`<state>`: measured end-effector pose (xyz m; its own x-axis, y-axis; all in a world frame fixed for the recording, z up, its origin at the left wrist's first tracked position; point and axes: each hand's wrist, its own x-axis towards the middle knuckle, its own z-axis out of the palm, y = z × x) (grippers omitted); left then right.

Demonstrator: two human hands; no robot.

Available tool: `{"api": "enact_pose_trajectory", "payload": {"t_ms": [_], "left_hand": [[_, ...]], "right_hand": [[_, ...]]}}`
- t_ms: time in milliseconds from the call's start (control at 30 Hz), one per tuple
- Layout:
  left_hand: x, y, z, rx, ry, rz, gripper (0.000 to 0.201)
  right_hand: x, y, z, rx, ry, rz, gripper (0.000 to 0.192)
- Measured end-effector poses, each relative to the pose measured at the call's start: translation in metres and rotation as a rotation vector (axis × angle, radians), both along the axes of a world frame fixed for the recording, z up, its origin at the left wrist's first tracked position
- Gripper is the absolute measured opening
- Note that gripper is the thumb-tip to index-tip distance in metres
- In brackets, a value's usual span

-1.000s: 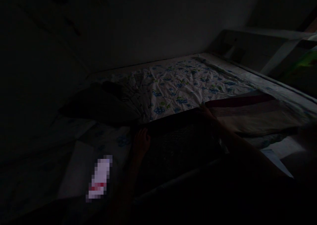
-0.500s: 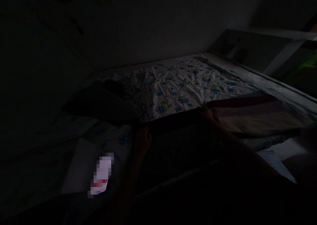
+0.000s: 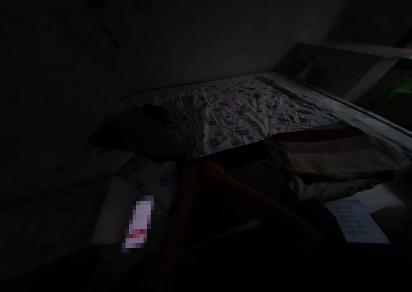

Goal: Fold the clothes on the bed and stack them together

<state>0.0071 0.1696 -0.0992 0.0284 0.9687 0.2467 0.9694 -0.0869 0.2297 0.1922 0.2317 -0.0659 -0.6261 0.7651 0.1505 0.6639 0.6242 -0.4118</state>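
Under both hands (image 3: 199, 176), seemingly touching, lies dark cloth (image 3: 244, 172)

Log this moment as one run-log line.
left hand: on dark cloth corner | right hand: beside left, same corner | bed: floral sheet | light: very dim

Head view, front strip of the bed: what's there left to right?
Blurred white and red oblong item → left hand → right hand, both on the dark folded cloth → pale folded blanket with dark red edge → white paper sheet. All on the blue-flowered white bedsheet.
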Motion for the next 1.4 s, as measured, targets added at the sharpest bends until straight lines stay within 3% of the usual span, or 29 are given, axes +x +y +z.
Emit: {"api": "enact_pose_trajectory", "payload": {"t_ms": [67,133,400,567,667,767,1000,1233,1400], "left_hand": [[0.0,0.0,0.0,0.006,-0.005,0.0,0.057],[0.001,0.002,-0.001,0.018,-0.01,0.009,0.056],[0.005,0.006,-0.003,0.054,-0.041,0.026,0.056],[0.004,0.006,-0.002,0.064,-0.054,0.022,0.057],[0.003,0.007,-0.003,0.054,-0.059,0.02,0.057],[0.004,0.007,-0.003,0.056,-0.056,0.028,0.057],[0.009,0.003,0.0,0.049,-0.048,0.029,0.057],[0.009,-0.001,0.003,0.026,-0.038,0.025,0.058],[0.008,-0.001,0.004,0.017,-0.032,0.019,0.058]], "right_hand": [[0.003,-0.002,0.0,-0.006,-0.047,0.051,0.036],[0.028,0.005,0.001,-0.035,-0.077,0.066,0.042],[0.184,0.044,0.0,-0.107,-0.199,-0.049,0.066],[0.274,0.062,-0.01,-0.161,-0.256,-0.206,0.067],[0.311,0.067,-0.019,-0.158,-0.259,-0.28,0.064],[0.325,0.071,-0.023,-0.155,-0.259,-0.301,0.06],[0.318,0.101,-0.011,-0.213,-0.135,-0.349,0.052],[0.312,0.112,-0.005,-0.244,0.205,-0.73,0.072],[0.311,0.116,0.004,-0.312,0.274,-0.763,0.047]]}}
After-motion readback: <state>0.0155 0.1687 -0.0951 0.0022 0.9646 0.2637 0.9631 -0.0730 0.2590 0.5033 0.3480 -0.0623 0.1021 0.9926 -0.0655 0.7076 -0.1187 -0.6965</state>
